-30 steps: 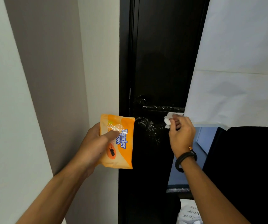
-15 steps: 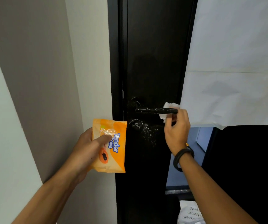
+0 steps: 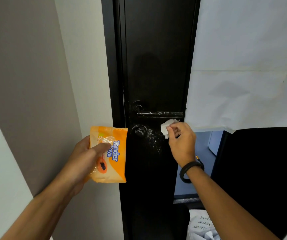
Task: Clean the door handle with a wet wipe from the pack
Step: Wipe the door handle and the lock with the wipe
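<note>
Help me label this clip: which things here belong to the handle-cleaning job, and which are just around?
Job:
- door handle
- wet wipe, pinched in the right hand
- orange wipe pack, held by the left hand

Just around:
- white paper sheet
- round lock knob
- black wristband

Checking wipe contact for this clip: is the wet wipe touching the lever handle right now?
No. The wet wipe, pinched by the right hand, sits just below the lever handle.

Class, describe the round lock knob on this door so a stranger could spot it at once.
Start at the black door and find its long horizontal lever handle. Below the lever's left end sits the lock knob, beside the orange wipes pack. Unlike the straight lever, it is round, with white specks scattered to its right.
</note>
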Motion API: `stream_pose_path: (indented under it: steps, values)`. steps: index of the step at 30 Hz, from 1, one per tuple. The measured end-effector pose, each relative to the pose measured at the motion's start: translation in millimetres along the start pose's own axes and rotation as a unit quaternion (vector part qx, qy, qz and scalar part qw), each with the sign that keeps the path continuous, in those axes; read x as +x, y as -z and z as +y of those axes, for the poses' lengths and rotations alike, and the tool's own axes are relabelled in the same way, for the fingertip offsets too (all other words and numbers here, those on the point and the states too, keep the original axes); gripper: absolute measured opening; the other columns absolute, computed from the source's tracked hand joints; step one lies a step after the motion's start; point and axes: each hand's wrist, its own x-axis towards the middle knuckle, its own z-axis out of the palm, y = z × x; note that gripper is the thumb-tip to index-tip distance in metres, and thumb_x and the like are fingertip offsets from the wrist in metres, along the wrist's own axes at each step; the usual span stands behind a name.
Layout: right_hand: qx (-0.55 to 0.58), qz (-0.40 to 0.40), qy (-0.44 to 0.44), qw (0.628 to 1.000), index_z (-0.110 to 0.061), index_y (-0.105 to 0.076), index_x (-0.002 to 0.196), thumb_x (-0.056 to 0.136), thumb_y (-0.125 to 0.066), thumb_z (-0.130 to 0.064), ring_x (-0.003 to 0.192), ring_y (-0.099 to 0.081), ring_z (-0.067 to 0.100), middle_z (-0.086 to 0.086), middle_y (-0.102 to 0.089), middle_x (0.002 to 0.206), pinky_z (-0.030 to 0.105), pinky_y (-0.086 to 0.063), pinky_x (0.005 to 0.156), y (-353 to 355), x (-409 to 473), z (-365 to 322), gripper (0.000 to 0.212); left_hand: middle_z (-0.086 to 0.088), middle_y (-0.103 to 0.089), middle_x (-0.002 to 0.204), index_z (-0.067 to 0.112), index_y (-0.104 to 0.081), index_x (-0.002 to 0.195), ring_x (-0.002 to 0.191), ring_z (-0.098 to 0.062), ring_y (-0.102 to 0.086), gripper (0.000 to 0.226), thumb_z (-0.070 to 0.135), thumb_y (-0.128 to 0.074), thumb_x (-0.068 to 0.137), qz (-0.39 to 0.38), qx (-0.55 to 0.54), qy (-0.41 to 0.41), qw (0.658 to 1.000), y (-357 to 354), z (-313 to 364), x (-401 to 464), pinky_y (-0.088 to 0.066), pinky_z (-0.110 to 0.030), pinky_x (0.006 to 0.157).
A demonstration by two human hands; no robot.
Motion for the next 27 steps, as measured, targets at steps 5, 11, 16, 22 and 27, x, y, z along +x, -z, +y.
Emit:
stream_pose_path:
  steps: [5, 11, 16, 22, 27]
  values:
    - [0.000, 0.025, -0.007, 1.000, -0.011, -0.067, 0.095, 0.098, -0.066, -0.011, 0.071, -0.055, 0.001, 0.000, -0.061, 0.091, 0.009, -0.047, 0.064, 2.4, 15.6, -15.4, 0.004, -0.008, -0.084, 0.100, 0.019, -0.069, 0.118, 0.077, -0.027, -0.079, 0.020, 0.023, -0.066, 0.099, 0.002, 0.005, 0.002, 1.000, 0.9, -1.3, 2.3, -0.060, -0.039, 0.067]
    - [0.078, 0.056, -0.049, 0.994, -0.018, -0.062, 0.100, 0.099, -0.065, -0.014, 0.088, -0.063, 0.005, -0.003, -0.062, 0.102, 0.014, -0.051, 0.075, 17.0, -15.2, -15.8, 0.005, -0.008, -0.084, 0.102, 0.020, -0.069, 0.118, 0.083, -0.031, -0.080, 0.019, 0.024, -0.066, 0.100, -0.002, 0.000, 0.002, 1.000, -0.5, 0.4, 1.6, -0.063, -0.044, 0.073]
    - [0.092, 0.159, 0.021, 0.983, -0.007, -0.061, 0.112, 0.098, -0.066, -0.007, 0.102, -0.064, 0.008, 0.003, -0.064, 0.117, 0.022, -0.054, 0.087, 39.5, -28.1, -53.3, 0.015, -0.007, -0.084, 0.101, 0.021, -0.069, 0.118, 0.086, -0.031, -0.081, 0.019, 0.025, -0.066, 0.100, -0.004, -0.002, 0.000, 1.000, -0.3, 1.7, 0.0, -0.064, -0.046, 0.076]
    - [-0.076, -0.039, 0.211, 0.974, -0.010, -0.074, 0.111, 0.096, -0.066, -0.004, 0.132, -0.058, 0.015, 0.003, -0.069, 0.133, 0.035, -0.046, 0.113, 15.5, -2.4, -83.8, 0.018, -0.007, -0.084, 0.104, 0.021, -0.069, 0.119, 0.087, -0.031, -0.081, 0.020, 0.024, -0.067, 0.099, 0.000, -0.006, 0.002, 1.000, -0.4, 1.5, 0.3, -0.065, -0.047, 0.076]
    - [-0.149, -0.118, 0.311, 0.931, -0.007, -0.073, 0.119, 0.084, -0.072, 0.006, 0.123, -0.067, 0.024, 0.011, -0.072, 0.128, 0.040, -0.050, 0.109, 3.0, 9.9, -103.1, 0.037, -0.005, -0.084, 0.103, 0.023, -0.068, 0.120, 0.088, -0.030, -0.081, 0.021, 0.025, -0.067, 0.099, -0.002, -0.003, 0.004, 1.000, 0.6, 2.0, -0.5, -0.065, -0.046, 0.076]
